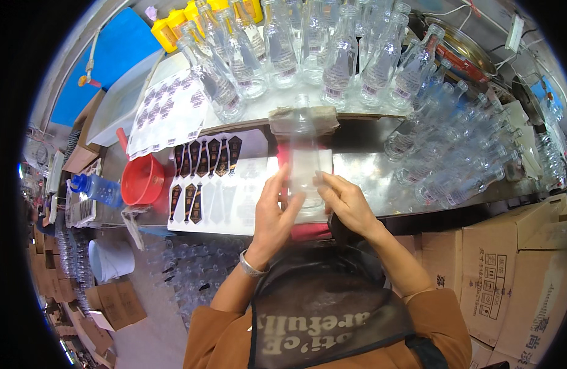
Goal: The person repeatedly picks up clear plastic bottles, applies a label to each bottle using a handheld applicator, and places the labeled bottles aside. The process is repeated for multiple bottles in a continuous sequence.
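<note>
Evidently you were partway through a batch. Beside your left hand (274, 206), the white label sheet (252, 190) carried dark tie-shaped labels (219, 158) in its far row and on the left of its near row, with pale, bare outlines to their right; some labels seemed used and plenty yet to use. Clear bottles with printed labels (340, 61) stood along the raised far ledge (271, 98), and more clear bottles (449, 150) crowded the table (360, 178) on your right; which of these were finished, you could not have told from this view.

Your own clear glass bottle (304, 147) was between your hands, straight in front of your body, past the near edge of the table. Its long axis ran away from you, neck pointing toward the far ledge and base toward your apron; the neck end lay over a cloth-padded block (278, 121), though blur hid whether it touched. Your left fingers were clamped around its left side, thumb near the base. Your right hand (350, 203) met its right side, fingertips bunched close, but whether they gripped it was unclear.
</note>
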A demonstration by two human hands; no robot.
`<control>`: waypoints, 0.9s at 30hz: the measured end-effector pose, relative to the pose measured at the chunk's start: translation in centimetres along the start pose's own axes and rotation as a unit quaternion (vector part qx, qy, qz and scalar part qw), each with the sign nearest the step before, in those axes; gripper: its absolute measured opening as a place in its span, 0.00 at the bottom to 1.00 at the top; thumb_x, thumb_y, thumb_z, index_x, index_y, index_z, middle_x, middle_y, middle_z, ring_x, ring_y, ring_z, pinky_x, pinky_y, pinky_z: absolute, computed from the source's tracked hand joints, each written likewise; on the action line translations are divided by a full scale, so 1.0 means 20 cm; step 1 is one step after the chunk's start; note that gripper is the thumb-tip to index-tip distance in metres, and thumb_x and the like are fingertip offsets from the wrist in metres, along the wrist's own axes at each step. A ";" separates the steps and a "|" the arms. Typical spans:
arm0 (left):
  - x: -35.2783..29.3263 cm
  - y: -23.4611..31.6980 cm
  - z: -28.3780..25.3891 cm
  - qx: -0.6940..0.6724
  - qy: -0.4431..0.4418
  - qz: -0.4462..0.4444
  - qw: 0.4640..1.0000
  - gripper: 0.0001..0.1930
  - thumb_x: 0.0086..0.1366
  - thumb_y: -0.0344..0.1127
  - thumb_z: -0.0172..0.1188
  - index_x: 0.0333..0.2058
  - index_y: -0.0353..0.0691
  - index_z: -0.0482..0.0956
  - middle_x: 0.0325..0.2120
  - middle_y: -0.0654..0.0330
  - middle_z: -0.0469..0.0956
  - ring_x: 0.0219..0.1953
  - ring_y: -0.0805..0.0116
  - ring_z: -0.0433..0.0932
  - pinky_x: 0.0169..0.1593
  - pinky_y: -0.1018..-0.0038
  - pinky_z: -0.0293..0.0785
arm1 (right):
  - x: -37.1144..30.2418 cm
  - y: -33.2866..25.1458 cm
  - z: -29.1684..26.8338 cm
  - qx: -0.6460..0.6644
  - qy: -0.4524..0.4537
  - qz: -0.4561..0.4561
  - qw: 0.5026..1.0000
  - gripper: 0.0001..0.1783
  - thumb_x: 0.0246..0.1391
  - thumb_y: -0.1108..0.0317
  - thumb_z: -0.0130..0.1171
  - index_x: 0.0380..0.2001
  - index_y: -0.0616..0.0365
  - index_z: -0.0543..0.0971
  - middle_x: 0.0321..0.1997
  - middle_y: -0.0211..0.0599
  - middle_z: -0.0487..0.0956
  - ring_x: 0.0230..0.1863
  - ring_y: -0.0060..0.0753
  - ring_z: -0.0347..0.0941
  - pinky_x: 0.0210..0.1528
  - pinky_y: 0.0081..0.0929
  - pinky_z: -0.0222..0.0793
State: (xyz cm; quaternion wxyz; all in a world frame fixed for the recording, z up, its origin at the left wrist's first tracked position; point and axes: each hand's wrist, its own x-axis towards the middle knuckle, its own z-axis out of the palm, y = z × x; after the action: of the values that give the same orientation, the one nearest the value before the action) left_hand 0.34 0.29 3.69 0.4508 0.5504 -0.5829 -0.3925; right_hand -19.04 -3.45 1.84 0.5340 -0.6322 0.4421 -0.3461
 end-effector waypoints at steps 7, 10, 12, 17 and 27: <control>0.00 0.00 0.06 0.023 0.031 0.002 0.999 0.34 0.62 0.34 0.70 0.66 0.36 0.68 0.57 0.55 0.72 0.54 0.66 0.74 0.48 0.72 0.76 | -0.03 0.05 0.02 -0.049 0.062 -0.040 0.996 0.23 0.70 0.66 0.52 0.62 0.68 0.71 0.47 0.39 0.77 0.28 0.21 0.74 0.31 0.21 0.72; -0.01 -0.02 0.11 0.077 0.070 0.043 0.994 0.36 0.60 0.36 0.72 0.64 0.35 0.68 0.51 0.52 0.75 0.50 0.59 0.75 0.50 0.67 0.75 | -0.03 0.06 0.02 -0.057 0.041 -0.033 0.997 0.23 0.71 0.65 0.51 0.63 0.68 0.70 0.47 0.39 0.77 0.28 0.22 0.74 0.30 0.21 0.72; -0.01 0.00 0.12 0.088 0.087 0.062 0.990 0.37 0.59 0.39 0.72 0.64 0.34 0.68 0.51 0.46 0.76 0.51 0.50 0.75 0.56 0.60 0.72 | -0.01 0.05 -0.01 -0.063 0.014 -0.024 0.998 0.23 0.72 0.64 0.49 0.63 0.67 0.70 0.48 0.38 0.77 0.29 0.23 0.74 0.31 0.21 0.73; -0.05 -0.01 0.09 0.044 0.046 0.039 0.997 0.39 0.61 0.42 0.70 0.66 0.33 0.64 0.61 0.41 0.69 0.62 0.44 0.70 0.64 0.60 0.67 | 0.00 0.01 -0.06 0.031 -0.041 0.070 0.996 0.23 0.72 0.62 0.48 0.64 0.61 0.72 0.51 0.33 0.77 0.34 0.20 0.74 0.33 0.19 0.75; -0.36 -0.50 -0.69 0.480 0.251 -0.022 0.841 0.32 0.63 0.43 0.67 0.59 0.28 0.70 0.57 0.42 0.72 0.57 0.44 0.71 0.58 0.56 0.68 | -0.07 0.09 -0.14 0.077 0.066 0.019 0.995 0.23 0.72 0.59 0.50 0.61 0.64 0.73 0.51 0.38 0.81 0.24 0.16 0.69 0.27 0.15 0.66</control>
State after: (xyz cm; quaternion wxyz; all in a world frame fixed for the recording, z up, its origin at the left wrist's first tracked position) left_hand 16.37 7.12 -2.62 0.2526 0.7898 -0.5534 0.0779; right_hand -22.47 -3.17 0.59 0.5578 -0.5563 0.4603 -0.4094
